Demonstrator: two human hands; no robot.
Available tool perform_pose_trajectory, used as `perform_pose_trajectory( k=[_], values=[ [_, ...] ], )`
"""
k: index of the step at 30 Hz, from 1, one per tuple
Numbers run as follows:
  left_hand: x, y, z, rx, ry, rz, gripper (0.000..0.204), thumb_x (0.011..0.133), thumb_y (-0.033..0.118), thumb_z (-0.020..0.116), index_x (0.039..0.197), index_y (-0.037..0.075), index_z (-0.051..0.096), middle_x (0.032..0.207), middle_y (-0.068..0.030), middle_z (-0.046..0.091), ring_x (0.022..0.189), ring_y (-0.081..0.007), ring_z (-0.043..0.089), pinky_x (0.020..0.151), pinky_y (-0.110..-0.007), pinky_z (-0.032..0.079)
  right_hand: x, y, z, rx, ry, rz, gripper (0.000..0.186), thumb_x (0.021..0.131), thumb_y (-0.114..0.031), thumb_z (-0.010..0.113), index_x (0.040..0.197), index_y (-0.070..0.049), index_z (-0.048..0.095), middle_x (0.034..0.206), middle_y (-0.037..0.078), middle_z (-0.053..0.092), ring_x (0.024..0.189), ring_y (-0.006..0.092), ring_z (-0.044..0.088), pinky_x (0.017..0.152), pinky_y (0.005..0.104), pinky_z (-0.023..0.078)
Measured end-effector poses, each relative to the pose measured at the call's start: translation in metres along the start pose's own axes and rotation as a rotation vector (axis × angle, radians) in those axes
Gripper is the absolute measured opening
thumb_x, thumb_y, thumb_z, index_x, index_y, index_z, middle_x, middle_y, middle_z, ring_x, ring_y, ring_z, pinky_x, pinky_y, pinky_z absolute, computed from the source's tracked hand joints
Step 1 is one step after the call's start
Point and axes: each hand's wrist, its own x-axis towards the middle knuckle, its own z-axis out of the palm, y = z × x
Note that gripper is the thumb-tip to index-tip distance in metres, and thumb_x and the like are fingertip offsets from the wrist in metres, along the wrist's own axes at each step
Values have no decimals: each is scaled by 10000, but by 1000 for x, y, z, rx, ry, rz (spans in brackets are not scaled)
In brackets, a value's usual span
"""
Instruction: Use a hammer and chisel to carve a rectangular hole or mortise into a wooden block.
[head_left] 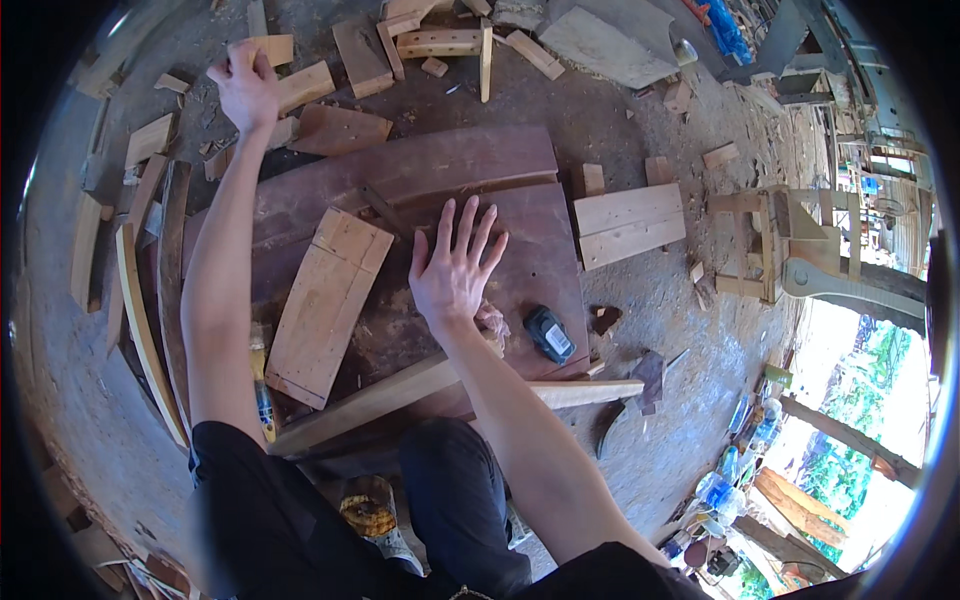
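Note:
Stretched out to the upper left, my left hand (247,85) grips a small wooden block (272,48) among offcuts. My right hand (456,265) is spread open over a reddish-brown board (530,230), fingers apart. A pale plank with pencil lines (330,305) lies left of it, beside a dark narrow piece (383,208). A black device with a pale label (548,334) sits to its right. Below lie a long pale batten (375,400) and a yellow-handled tool (262,395), partly hidden by my left arm.
Scattered offcuts (362,55) fill the far floor, with long strips (140,320) on the left. A two-tone plank (628,225) and a dark metal tool (650,380) lie right. Beyond are wooden frames (762,245), bottles and clutter (715,490) beside a bright opening. My knee (450,490) is below.

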Motion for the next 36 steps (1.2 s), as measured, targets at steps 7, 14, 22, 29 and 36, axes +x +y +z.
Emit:
perform_pose_trajectory(
  k=[7,14,22,29,36],
  values=[
    [-30,62,-120,-124,85,217,570,931,303,693,1337,-24,464,1173,-203,541,1111,-360,563,863,-438,503,-1,-4,5,55,44,4,598,981,-398,495,1453,-35,441,1540,221,351,1454,452,234,1153,654,144],
    [-86,110,-229,-923,-324,-464,491,996,336,609,1337,-8,530,1188,-86,618,1146,-141,581,913,-325,519,-4,4,11,22,135,-4,564,970,-402,508,1397,-33,507,1491,212,434,1420,435,318,1148,642,181],
    [-133,94,-276,-1014,-376,-904,395,966,431,633,1122,68,621,1030,4,595,1000,-93,522,908,-268,403,-4,-8,22,-11,193,2,570,964,-428,495,1369,-30,536,1456,180,493,1393,391,384,1135,614,229],
    [-155,117,-328,-827,-303,-962,548,1006,513,468,1257,48,610,1208,-80,607,1172,-197,507,1048,-324,337,2,19,7,-44,142,-62,668,964,-536,434,1397,-33,509,1467,218,467,1403,364,376,1134,560,257],
    [-159,158,-354,-1200,-443,-1163,580,1023,511,360,1283,32,556,1209,-126,626,1046,-271,637,930,-407,510,28,18,-81,505,-623,-297,961,892,-807,240,1423,-46,491,1412,232,517,1287,394,519,1113,497,346]
  ],
)
